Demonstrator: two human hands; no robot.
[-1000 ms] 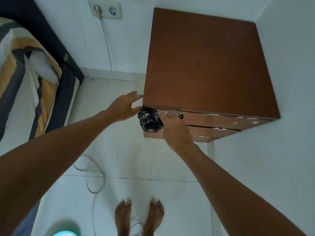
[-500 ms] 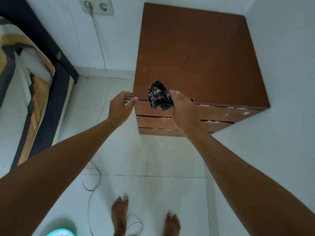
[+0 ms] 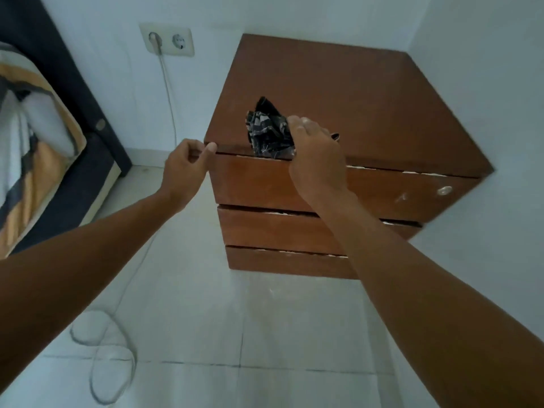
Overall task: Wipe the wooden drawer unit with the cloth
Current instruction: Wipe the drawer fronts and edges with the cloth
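Wooden drawer unit (image 3: 347,113): reddish-brown, three drawer fronts, sitting on the pale tiled floor (image 3: 235,334) and tucked into the corner where two white walls are meeting. All places below are given relative to this unit.

Cloth (image 3: 269,131): dark, patterned in black and grey, bunched into a wad. It is lying on the unit's top, at the front edge, toward the left side, with its lower fringe hanging just over the gap above the top drawer.

Right hand (image 3: 316,160): reaching in from in front of the unit, fingers curled round the right side of the cloth and gripping it against the top. The back of the hand is covering part of the top drawer front.

Left hand (image 3: 185,169): sitting at the unit's front left corner, fingers loosely curled, with the thumb tip touching the corner edge of the top. It is holding nothing else; how firmly it is bracing the corner cannot be told.

Knob (image 3: 444,190): pale, showing on the top drawer front, far right.

Wall socket (image 3: 167,40): double, white, mounted on the wall left of the unit, with a white cable (image 3: 168,92) running down from it and looping on the floor in front and to the left.

Bed (image 3: 38,136): dark frame with striped bedding, standing well to the left of the unit.
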